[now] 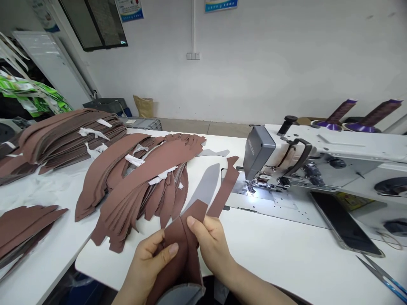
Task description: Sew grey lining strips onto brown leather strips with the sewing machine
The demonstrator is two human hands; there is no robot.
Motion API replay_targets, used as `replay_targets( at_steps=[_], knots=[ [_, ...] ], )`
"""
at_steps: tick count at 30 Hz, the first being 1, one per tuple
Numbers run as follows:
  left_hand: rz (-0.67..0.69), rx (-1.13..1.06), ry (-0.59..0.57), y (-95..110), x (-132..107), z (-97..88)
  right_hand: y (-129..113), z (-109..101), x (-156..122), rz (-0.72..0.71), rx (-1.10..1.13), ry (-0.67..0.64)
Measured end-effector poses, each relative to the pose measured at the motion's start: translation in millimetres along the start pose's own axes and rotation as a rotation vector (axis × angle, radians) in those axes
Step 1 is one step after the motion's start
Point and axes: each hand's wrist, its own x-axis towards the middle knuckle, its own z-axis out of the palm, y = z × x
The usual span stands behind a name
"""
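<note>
My left hand [148, 260] pinches a brown fabric piece [174, 237] between thumb and fingers, near the table's front edge. On the same piece, close to a seam line across it, presses the thumb of my right hand [214, 248]. The fabric's lower part hangs toward me and curls to show a grey underside [186, 294]. A brown strip [225, 188] runs from behind my right hand toward the sewing machine [276, 156]; whether it joins the held piece is hidden. The machine's lit needle area lies beyond and to the right of my hands.
Fanned brown pieces [143, 173] with white ties lie left of my hands, with a bigger stack [73, 135] behind. A phone [346, 222] and blue-handled scissors [383, 275] rest at right. Two thread cones [338, 116] stand behind the machine. A gap separates the two white tables.
</note>
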Motion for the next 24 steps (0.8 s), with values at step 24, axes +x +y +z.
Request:
replay_targets(
  at_steps=[24],
  knots=[
    [0.18, 0.191, 0.06, -24.9, 18.6, -16.1, 2.8, -1.9, -14.7, -0.516, -0.409, 0.169]
  ],
)
